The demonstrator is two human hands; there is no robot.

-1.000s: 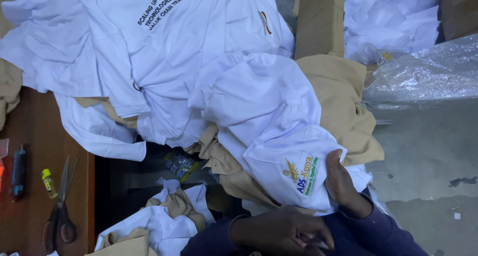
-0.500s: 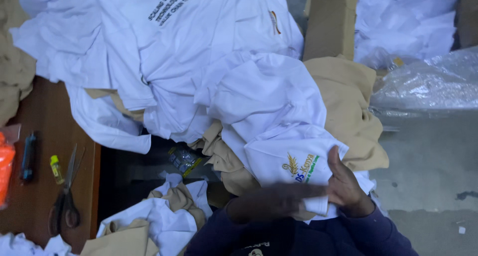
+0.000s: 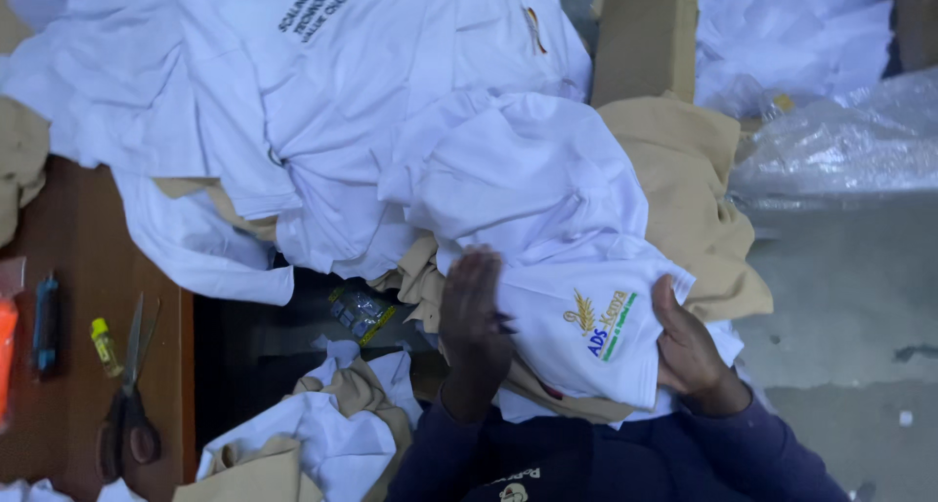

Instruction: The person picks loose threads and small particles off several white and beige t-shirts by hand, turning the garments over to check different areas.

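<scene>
Setting: grey concrete floor (image 3: 840,307) on the right and a brown wooden table (image 3: 68,229) on the left, as I view them from the head camera.
Garment heap: white shirts (image 3: 322,121) with tan cloth (image 3: 684,189) mixed in cover most of the upper view; one shirt carries dark lettering.
Cardboard box: a tan box (image 3: 645,33) stands upright behind the heap.
Plastic wrap: crinkled clear sheeting (image 3: 840,141) lies at the right edge, over the floor.
Folded white shirt: the shirt (image 3: 576,297) with a small embroidered emblem rests on the lap, between both hands, at lower centre.
Left hand: I see the left hand (image 3: 476,312) flat, fingers straight and together, pressed against the shirt's left edge; it clasps nothing.
Right hand: the right hand (image 3: 689,351) cups the shirt's right edge, thumb over the cloth.
Scissors: a dark-handled pair (image 3: 127,395) lies on the table.
Small items: a yellow-capped tube (image 3: 103,346) and a blue pen (image 3: 44,321) lie just beside the scissors.
</scene>
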